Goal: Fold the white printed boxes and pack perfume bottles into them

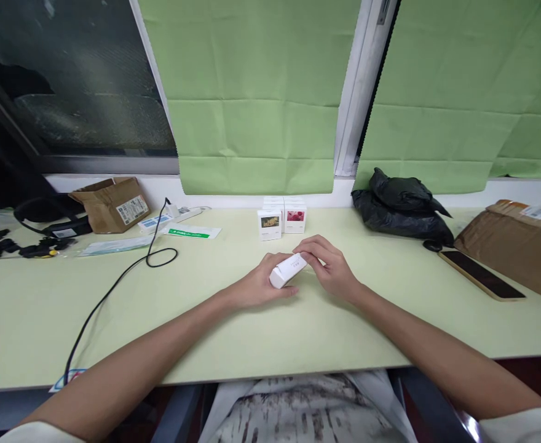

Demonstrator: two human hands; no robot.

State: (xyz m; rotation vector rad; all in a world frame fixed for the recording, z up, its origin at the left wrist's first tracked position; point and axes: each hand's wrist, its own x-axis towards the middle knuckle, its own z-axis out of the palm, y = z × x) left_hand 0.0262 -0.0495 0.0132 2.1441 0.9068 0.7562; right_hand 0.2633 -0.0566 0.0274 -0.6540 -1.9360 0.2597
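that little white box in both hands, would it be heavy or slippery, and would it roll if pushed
The small white box probably weighs little: fingertips of the left hand and right hand carry it. Its flat faces and square edges suggest it would slide, not roll. The smooth card surface may be slightly slippery, and likely dents if squeezed.

Two bare hands met over a pale green desk. The left hand and right hand together gripped a small white box, tilted. More small boxes stood near the desk's far edge, a black bag and a phone toward its right edge.
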